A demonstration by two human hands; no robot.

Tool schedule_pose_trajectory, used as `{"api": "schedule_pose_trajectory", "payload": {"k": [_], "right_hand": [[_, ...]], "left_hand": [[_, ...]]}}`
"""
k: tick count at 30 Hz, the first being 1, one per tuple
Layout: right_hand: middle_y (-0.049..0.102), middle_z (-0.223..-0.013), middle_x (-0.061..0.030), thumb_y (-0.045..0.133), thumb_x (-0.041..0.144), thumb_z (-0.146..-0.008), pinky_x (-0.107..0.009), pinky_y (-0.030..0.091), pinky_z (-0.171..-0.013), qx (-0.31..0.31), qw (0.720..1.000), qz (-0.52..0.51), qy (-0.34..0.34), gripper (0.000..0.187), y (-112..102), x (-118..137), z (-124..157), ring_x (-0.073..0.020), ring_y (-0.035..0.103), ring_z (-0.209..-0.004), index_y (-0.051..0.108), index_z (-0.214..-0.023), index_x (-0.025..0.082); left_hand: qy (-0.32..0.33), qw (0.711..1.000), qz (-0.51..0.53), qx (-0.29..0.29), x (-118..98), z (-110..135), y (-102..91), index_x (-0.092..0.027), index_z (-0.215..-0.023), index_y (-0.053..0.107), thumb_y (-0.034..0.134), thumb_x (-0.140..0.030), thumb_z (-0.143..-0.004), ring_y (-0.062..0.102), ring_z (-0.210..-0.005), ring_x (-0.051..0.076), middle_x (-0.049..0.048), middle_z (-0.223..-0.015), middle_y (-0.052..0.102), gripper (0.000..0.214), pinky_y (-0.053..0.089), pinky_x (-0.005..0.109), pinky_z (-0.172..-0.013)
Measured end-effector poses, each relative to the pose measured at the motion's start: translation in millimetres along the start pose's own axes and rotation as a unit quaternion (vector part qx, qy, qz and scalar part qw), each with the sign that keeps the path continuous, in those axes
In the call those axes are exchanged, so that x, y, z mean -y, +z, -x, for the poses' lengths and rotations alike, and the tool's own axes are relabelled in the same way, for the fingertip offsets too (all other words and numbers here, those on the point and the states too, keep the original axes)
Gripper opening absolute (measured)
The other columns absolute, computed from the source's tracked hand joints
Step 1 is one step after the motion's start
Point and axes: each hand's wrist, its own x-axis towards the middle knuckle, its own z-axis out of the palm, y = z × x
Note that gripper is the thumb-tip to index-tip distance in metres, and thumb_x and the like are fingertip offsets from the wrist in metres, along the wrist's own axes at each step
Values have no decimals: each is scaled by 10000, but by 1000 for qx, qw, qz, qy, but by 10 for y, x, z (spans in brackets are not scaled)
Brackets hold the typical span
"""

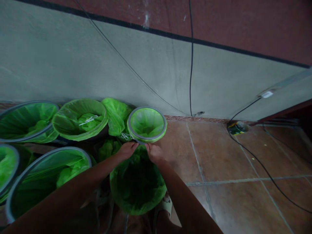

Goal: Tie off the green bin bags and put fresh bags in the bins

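Note:
A green mesh bag [138,208] lines a round bin that stands between my feet, its inside dark. My left hand [128,150] and my right hand [154,152] are both closed at the far rim of this bag, a short way apart. Between the fingers shows a thin grey band [140,142]; whether it belongs to the bag is unclear. Just beyond my hands is a smaller round bin [147,139] with a grey ring and a light green mesh lining. Left of it lies a bunched green mesh bag [114,113] with white cord [126,136].
Several more bins with green mesh linings stand to the left, among them a grey-rimmed one [51,159] and one by the wall [80,136]. Black cable [258,162] runs over the tiled floor [214,156] at the right, past a tin can [237,127]. A wall [146,58] rises behind.

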Motion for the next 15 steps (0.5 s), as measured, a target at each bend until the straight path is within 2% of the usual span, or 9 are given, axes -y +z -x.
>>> {"api": "schedule_pose_trajectory", "payload": {"k": [4, 8, 12, 15], "right_hand": [[720, -1010, -80, 288, 408, -1002, -296, 448, -830, 27, 998, 29, -51, 421, 102, -76, 8, -212, 663, -929, 643, -1127, 220], [707, -1076, -72, 318, 364, -996, -284, 436, -863, 60, 994, 41, -84, 387, 69, -173, 18, -206, 649, -982, 573, -1246, 214], [697, -1106, -86, 323, 339, -994, -292, 431, -878, 78, 993, 35, -83, 398, 38, -182, 7, -213, 641, -1015, 526, -1309, 206], [699, -1095, -101, 337, 330, -991, -297, 441, -861, 72, 996, 29, -47, 391, 50, -202, 59, -221, 650, -995, 541, -1293, 190]], "left_hand": [[35, 999, -27, 13, 33, 80, 37, -198, -876, 668, 339, -391, -958, 654, -804, 173, 44, -820, 708, 390, 472, 270, -781], [76, 992, -92, 36, 93, 124, 11, -188, -1023, 620, 403, -323, -932, 655, -907, 192, 62, -956, 701, 271, 476, 284, -846], [41, 987, -143, 67, 70, 150, 13, -180, -1100, 573, 408, -291, -921, 656, -954, 215, 80, -989, 693, 268, 482, 317, -878], [-2, 989, -130, 72, 38, 177, -7, -185, -1177, 547, 461, -273, -892, 641, -1035, 227, 94, -1091, 684, 310, 467, 333, -928]]}}
